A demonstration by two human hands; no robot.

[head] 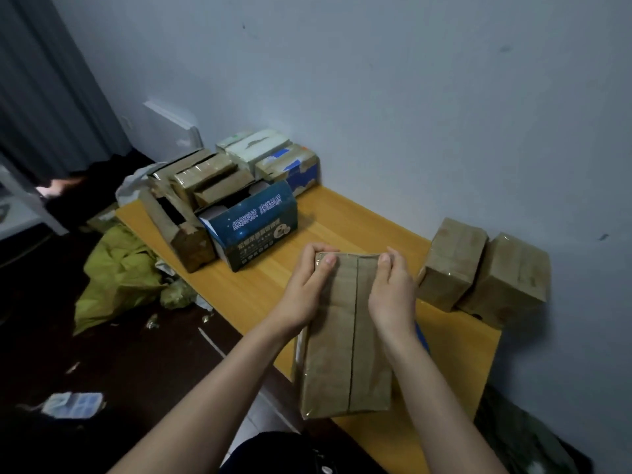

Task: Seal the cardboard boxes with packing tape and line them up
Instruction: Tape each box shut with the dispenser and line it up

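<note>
Held box: a long, flat-topped brown cardboard box [345, 354] lies lengthwise on the near part of the worktop. A dark straight seam runs down the middle of its top, where two matte flaps meet. Glossy film shows at its near corners.
Left grip: the left grip [307, 285] clasps the box's far left corner, with the thumb flat on top and the fingers curled over the far end.
Right grip: the right grip [390, 289] clasps the far right corner, with the thumb on top and the fingers wrapped down the side.
Worktop: the worktop [342, 217] is smooth yellow-orange wood grain, rectangular, set against a pale wall [410, 97].
Taped pair: two blocky brown boxes [451, 265] [506, 278] stand touching side by side by the wall, to the right of the hands. They are shiny with clear tape.
Far pile: a dark blue printed carton [253, 224] has glossy faces and an open top. An open, narrow brown box [178, 220] stands just beside it. Behind them are stacked brown boxes [208, 179] and white, torn-faced cartons [253, 148].
Floor: a crumpled olive-green bag [119, 271] and a clear plastic compartment case [73, 403] lie on the dark floor.
</note>
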